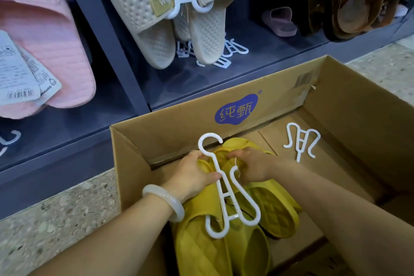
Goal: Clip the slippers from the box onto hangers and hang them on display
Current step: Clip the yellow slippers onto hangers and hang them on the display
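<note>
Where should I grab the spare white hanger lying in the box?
Pinch the spare hanger by its straight central stem, coming from above: it lies flat on the bare box floor, away from the yellow slippers, and its curved arms would slip.

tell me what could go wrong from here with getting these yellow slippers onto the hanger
1. Both hands, left hand and right hand, grip the yellow slippers at the top end only, so the white hanger lying across them may slide off when they are lifted.
2. The spare hanger on the floor of the cardboard box may get buried or forgotten.
</note>
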Tool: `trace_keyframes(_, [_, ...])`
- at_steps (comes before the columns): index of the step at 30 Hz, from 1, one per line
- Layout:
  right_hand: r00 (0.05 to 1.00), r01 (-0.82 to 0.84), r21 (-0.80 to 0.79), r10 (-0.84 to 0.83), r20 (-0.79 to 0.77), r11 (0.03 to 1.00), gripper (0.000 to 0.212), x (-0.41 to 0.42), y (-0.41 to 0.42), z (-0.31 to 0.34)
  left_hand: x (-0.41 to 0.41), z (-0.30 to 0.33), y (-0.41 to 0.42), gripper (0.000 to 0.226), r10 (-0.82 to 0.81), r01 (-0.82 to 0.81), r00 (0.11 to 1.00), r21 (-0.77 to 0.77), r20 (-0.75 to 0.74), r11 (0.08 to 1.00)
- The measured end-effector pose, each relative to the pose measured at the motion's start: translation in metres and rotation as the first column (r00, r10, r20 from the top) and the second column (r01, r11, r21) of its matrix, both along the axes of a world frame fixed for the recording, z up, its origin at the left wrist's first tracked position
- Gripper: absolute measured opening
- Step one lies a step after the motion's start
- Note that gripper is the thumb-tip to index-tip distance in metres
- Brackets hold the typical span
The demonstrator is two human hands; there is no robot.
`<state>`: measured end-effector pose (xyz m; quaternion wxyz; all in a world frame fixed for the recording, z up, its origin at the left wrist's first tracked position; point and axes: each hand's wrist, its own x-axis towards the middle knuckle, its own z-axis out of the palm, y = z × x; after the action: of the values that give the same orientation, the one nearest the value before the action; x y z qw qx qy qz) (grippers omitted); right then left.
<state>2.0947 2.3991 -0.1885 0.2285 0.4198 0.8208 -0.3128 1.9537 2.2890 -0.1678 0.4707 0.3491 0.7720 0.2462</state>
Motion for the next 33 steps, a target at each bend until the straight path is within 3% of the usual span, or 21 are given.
trace_keyframes(3, [0.997,0.056,0.103,-0.050,-0.063,0.993,0.050,-0.005,-0.001,-0.001,-0.002,0.000,-0.001,0.069,0.005,-0.005,1.000,-0.019,0.014,1.000])
trace_keyframes(5, [0.998,0.010,0.167,0.000,-0.058,0.986,0.036,-0.006,0.000,0.002,-0.003,0.002,-0.002,0.070,0.010,-0.009,0.999,-0.035,0.039,0.999])
trace_keyframes(9, [0.997,-0.003,0.124,0.013,-0.080,0.992,0.020,0.004,0.007,0.016,0.001,0.007,-0.004,0.079,-0.014,0.018,0.995,-0.038,0.094,0.999])
trace_keyframes(14, [0.942,0.220,0.123,-0.179,-0.283,0.968,0.023,0.022,0.035,0.051,0.005,0.011,-0.005,0.084,-0.033,0.034,0.997,-0.016,0.065,0.999])
trace_keyframes(16, [0.936,0.214,0.107,-0.173,-0.306,0.971,0.023,0.020,0.037,0.063,0.006,0.011,-0.005,0.079,-0.026,0.026,0.997,0.007,0.066,1.000])
trace_keyframes(19, [0.978,0.085,0.110,-0.061,-0.201,0.990,0.024,0.011,0.023,0.063,0.008,0.011,-0.007,0.067,-0.015,0.011,0.995,0.044,0.103,0.999])
trace_keyframes(23, [0.990,-0.102,0.088,0.110,-0.085,0.991,0.022,0.005,0.003,0.053,0.011,0.009,-0.004,0.034,0.075,-0.083,0.995,0.118,0.064,0.990])
trace_keyframes(29, [0.990,-0.014,-0.014,0.012,-0.143,1.000,0.023,0.018,-0.002,0.055,0.014,0.010,-0.001,0.018,0.114,-0.143,0.979,0.172,0.169,0.975])
trace_keyframes(33, [0.979,0.039,-0.039,-0.046,-0.201,0.998,0.022,0.018,-0.004,0.055,0.009,0.013,0.006,0.017,0.070,-0.073,0.997,0.172,0.025,0.982])
